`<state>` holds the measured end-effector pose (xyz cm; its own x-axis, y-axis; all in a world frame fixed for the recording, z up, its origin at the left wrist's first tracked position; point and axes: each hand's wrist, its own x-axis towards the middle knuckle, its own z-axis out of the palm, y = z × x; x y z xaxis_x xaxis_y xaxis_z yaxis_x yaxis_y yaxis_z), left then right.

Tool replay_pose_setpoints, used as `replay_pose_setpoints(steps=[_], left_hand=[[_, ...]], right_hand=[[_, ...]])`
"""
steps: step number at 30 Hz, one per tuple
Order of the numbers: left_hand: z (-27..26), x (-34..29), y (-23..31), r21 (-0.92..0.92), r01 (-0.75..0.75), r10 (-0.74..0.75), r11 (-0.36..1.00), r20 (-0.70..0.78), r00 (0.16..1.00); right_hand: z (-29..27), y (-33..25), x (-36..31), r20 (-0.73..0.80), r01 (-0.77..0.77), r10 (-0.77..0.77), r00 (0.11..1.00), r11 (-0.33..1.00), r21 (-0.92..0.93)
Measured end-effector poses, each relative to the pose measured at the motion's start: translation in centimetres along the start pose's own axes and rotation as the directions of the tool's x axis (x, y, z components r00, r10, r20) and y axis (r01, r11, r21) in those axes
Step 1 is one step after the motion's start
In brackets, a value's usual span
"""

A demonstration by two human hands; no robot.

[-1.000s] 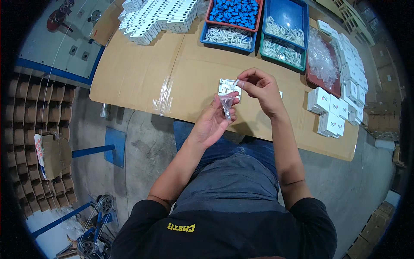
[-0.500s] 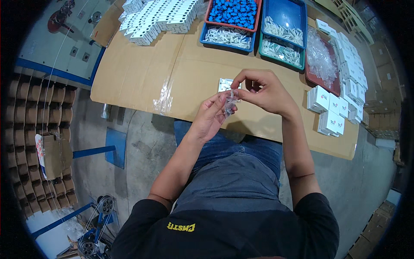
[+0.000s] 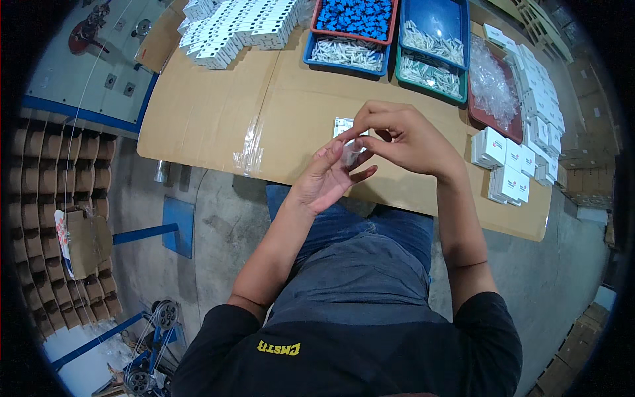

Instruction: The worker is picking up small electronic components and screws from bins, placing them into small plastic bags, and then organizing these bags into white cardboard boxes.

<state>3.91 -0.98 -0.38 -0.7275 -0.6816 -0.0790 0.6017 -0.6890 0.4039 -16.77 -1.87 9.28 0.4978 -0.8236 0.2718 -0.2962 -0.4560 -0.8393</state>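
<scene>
Both hands meet over the near edge of the cardboard-covered table [image 3: 205, 132]. Between them is a small clear plastic bag [image 3: 350, 154], crumpled and see-through. My left hand [image 3: 324, 177] holds it from the left between thumb and forefinger, with the other fingers loosely spread below. My right hand [image 3: 407, 140] comes in from the right, its thumb and forefinger pinched at the bag's upper edge. What the bag contains is too small to make out. Just beyond the fingers lies a white square piece [image 3: 342, 125] on the cardboard, partly covered by the hands.
Beyond stand a red tray of blue parts [image 3: 317, 28], a blue tray [image 3: 344, 68] and a green tray [image 3: 430, 94] of white plugs, and another blue tray [image 3: 430, 16]. Clear bags fill a red tray [image 3: 489, 122]. White boxes [image 3: 506, 165] stack right; white blocks [image 3: 238, 33] stand far left.
My left hand has shifted slightly right and up, closer to the right fingers, and its lower fingers have spread. The bag now sits more tucked between both hands.
</scene>
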Motion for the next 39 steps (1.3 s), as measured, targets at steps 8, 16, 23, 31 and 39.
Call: replay_pose_setpoints(steps=[8, 16, 23, 31, 39], left_hand=[[-0.1, 0.3, -0.4, -0.110, 0.042, -0.042, 0.993, 0.005, 0.999], [-1.5, 0.0, -1.1, -0.073, 0.080, -0.084, 0.994, -0.059, 0.995], [-3.0, 0.1, -2.1, -0.060, 0.099, -0.105, 0.993, -0.107, 0.989], [-3.4, 0.4, -3.3, -0.067, 0.150, -0.159, 0.986, -0.167, 0.973], [-3.2, 0.5, -3.5, -0.037, 0.192, -0.195, 0.981, -0.217, 0.956]], right_hand=[[0.1, -0.2, -0.1, -0.050, -0.091, 0.094, 0.994, 0.994, 0.059], [-2.0, 3.5, -0.5, -0.264, -0.161, 0.144, 0.954, 0.986, -0.041], [-8.5, 14.7, -0.9, -0.594, -0.336, 0.137, 0.793, 0.911, -0.238], [-15.9, 24.9, 0.5, -0.854, -0.789, 0.192, 0.483, 0.518, -0.329], [-19.8, 30.1, 3.0, -0.860, -0.863, 0.193, 0.473, 0.298, -0.408]])
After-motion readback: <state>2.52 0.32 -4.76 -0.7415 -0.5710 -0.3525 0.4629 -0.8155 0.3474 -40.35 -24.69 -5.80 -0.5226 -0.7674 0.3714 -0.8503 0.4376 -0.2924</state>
